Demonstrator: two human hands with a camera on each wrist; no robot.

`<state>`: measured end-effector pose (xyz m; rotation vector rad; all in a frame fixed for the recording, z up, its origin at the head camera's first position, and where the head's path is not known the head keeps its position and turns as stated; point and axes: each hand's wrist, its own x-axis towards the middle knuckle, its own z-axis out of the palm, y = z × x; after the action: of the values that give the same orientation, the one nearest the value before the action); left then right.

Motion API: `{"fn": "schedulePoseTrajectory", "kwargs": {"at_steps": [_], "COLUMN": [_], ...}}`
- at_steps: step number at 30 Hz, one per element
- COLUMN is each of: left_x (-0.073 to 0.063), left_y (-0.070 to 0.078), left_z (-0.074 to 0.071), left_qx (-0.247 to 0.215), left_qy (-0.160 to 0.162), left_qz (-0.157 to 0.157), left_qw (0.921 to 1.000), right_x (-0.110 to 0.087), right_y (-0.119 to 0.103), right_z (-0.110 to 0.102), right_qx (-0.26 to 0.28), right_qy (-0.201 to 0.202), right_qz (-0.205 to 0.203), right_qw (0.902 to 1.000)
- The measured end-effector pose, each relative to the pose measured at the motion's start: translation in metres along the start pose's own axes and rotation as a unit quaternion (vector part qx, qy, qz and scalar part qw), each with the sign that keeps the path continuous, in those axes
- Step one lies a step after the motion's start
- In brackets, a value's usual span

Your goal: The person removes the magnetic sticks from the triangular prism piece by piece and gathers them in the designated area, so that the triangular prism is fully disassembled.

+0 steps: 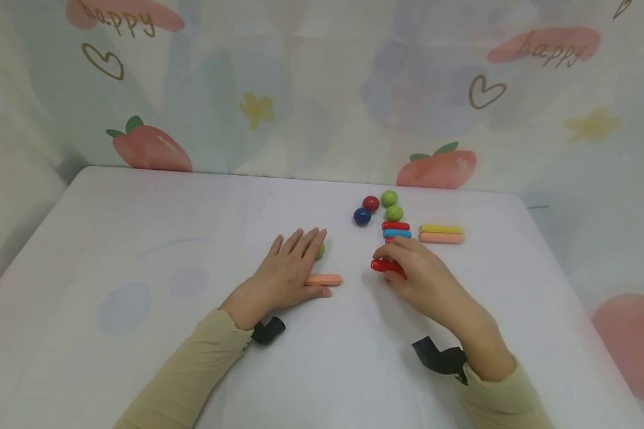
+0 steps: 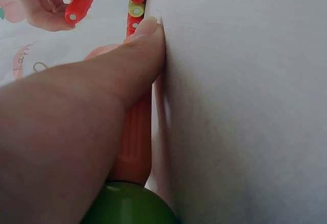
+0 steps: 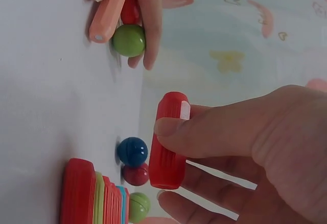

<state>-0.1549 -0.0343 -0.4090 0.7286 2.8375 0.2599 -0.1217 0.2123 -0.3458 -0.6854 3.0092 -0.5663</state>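
Observation:
My right hand (image 1: 426, 277) pinches a short red ribbed stick (image 3: 168, 168) between thumb and fingers, held tilted above the table in the right wrist view. A pale disc shows in the end of this stick. With straight fingers, my left hand (image 1: 284, 274) lies over an orange stick (image 1: 327, 279) and a green ball (image 1: 321, 251), its thumb along the stick's near side. Between thumb and fingers a red piece (image 3: 131, 8) also shows, mostly hidden by the hand. In the left wrist view, another green ball-shaped piece (image 2: 130, 203) sits against the orange stick's end.
Beyond the right hand lies a row of sticks, among them a blue one (image 1: 397, 233) and a red one (image 1: 395, 226). A yellow stick (image 1: 441, 229) and a peach stick (image 1: 441, 238) lie right of it. Behind are a dark blue ball (image 1: 362, 216), a red ball (image 1: 371, 204) and green balls (image 1: 394, 213).

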Motion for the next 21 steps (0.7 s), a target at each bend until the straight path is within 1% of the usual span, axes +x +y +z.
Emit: {"fn": "schedulePoseTrajectory", "kwargs": {"at_steps": [9, 13, 15, 21], "left_x": [0.0, 0.0, -0.001, -0.002], "left_y": [-0.001, -0.001, -0.001, 0.0], "left_z": [0.001, 0.0, -0.001, -0.001], "left_qx": [-0.003, -0.006, -0.004, -0.008], "left_qy": [0.001, 0.001, -0.002, 0.004], "left_qz": [0.006, 0.007, 0.006, 0.01], "left_qw": [1.0, 1.0, 1.0, 0.9999], "right_x": [-0.009, -0.01, -0.009, -0.009], "right_y": [0.009, 0.014, 0.015, 0.019], "right_z": [-0.003, -0.003, -0.003, -0.001], "right_qx": [0.002, -0.002, -0.004, 0.004], "right_qy": [-0.014, -0.023, -0.033, -0.076], "right_qz": [0.015, 0.017, 0.02, 0.042], "right_qw": [0.9998, 0.9996, 0.9992, 0.9962]}}
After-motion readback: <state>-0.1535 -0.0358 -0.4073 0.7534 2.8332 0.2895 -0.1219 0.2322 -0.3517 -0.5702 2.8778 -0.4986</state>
